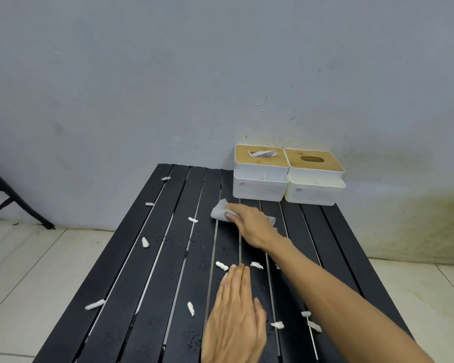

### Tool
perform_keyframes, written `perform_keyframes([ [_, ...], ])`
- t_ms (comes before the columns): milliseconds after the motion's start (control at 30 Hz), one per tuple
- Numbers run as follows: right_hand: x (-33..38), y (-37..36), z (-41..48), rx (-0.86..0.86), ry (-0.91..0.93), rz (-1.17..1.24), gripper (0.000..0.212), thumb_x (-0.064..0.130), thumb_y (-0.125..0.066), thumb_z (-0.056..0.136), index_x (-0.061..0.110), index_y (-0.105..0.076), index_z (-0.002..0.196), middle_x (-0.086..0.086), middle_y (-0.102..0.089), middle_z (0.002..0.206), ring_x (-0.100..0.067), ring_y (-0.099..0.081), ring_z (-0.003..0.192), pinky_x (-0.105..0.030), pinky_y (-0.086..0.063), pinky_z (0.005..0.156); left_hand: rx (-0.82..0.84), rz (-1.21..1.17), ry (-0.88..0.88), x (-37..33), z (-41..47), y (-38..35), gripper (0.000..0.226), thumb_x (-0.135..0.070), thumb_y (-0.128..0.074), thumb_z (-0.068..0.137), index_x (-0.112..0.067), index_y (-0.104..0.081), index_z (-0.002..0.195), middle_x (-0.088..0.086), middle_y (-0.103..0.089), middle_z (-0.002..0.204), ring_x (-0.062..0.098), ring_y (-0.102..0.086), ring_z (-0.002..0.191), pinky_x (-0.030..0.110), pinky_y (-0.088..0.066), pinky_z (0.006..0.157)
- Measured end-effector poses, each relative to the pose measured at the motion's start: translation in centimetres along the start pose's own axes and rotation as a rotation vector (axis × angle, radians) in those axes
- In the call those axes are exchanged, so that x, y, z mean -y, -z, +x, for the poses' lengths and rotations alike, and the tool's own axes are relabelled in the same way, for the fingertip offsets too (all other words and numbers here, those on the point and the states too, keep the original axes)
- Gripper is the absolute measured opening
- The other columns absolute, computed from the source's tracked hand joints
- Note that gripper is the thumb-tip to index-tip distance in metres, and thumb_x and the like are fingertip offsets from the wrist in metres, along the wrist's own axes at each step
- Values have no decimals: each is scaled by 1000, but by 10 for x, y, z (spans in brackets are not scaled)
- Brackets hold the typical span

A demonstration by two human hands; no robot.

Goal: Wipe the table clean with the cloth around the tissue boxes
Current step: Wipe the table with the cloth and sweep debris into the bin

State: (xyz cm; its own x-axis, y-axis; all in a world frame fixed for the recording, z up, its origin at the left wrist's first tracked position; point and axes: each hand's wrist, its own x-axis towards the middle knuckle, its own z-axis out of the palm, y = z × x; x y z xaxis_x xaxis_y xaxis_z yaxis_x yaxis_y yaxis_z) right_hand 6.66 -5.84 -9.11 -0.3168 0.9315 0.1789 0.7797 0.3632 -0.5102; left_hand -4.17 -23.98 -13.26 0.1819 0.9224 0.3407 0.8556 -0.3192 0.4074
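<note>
A black slatted table point(131, 271) carries two white tissue boxes with wooden lids at its far right corner: the left box point(260, 188) shows a tissue poking out, the right box point(312, 193) shows an empty slot. My right hand point(254, 226) presses a grey cloth point(219, 212) flat on the slats just in front of the left box. My left hand point(236, 315) lies flat, palm down, on the near middle of the table, fingers together and holding nothing. Several white paper scraps point(145, 242) and water droplets are scattered over the slats.
A grey wall stands right behind the tissue boxes. Black legs of a folding stand point(13, 200) lean at the far left on the tiled floor point(24, 271). Gaps run between the table slats.
</note>
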Motion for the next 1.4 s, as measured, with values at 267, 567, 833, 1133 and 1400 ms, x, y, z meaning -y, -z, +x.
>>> perform_keyframes([
  [267, 1, 45, -55, 110, 111, 231, 20, 27, -49, 105, 21, -67, 103, 6, -68, 95, -9, -63, 86, -24, -48, 79, -5, -46, 1, 0, -1, -1, 58, -26, -40, 85, -1, -51, 136, 9, -53, 140, 21, -46, 134, 30, -24, 110],
  [567, -39, 99, -84, -416, -314, 117, 24, 29, -42, 106, 21, -64, 107, -1, -67, 93, -17, -63, 86, -24, -45, 65, -60, -145, -46, 2, 2, 8, 54, -28, -37, 91, -11, -44, 141, 0, -48, 142, 19, -45, 133, 30, -36, 107],
  [833, -67, 69, -127, 64, -239, -375, 65, 61, -21, 97, 30, -39, 151, 1, -23, 166, -41, -21, 150, -55, -20, 119, -157, -124, -101, -13, 75, 19, 47, -29, -41, 91, -12, -53, 133, 0, -52, 128, 16, -48, 116, 25, -37, 96],
  [1133, -83, 66, -107, 47, -401, -409, 58, 57, -20, 103, 42, -8, 157, 6, -2, 169, -35, -5, 154, -54, -6, 124, -114, -19, -214, -40, 191, -23, 35, -15, -58, 87, -6, -60, 120, 10, -63, 118, 28, -54, 110, 39, -44, 92],
  [1400, -89, 70, -111, 10, -405, -388, 54, 44, -25, 107, 36, -10, 159, -1, -3, 169, -38, -7, 153, -48, -8, 125, -174, 106, -367, -66, 259, -51, 37, -18, -65, 86, -7, -60, 121, 12, -62, 123, 39, -44, 129, 46, -29, 108],
])
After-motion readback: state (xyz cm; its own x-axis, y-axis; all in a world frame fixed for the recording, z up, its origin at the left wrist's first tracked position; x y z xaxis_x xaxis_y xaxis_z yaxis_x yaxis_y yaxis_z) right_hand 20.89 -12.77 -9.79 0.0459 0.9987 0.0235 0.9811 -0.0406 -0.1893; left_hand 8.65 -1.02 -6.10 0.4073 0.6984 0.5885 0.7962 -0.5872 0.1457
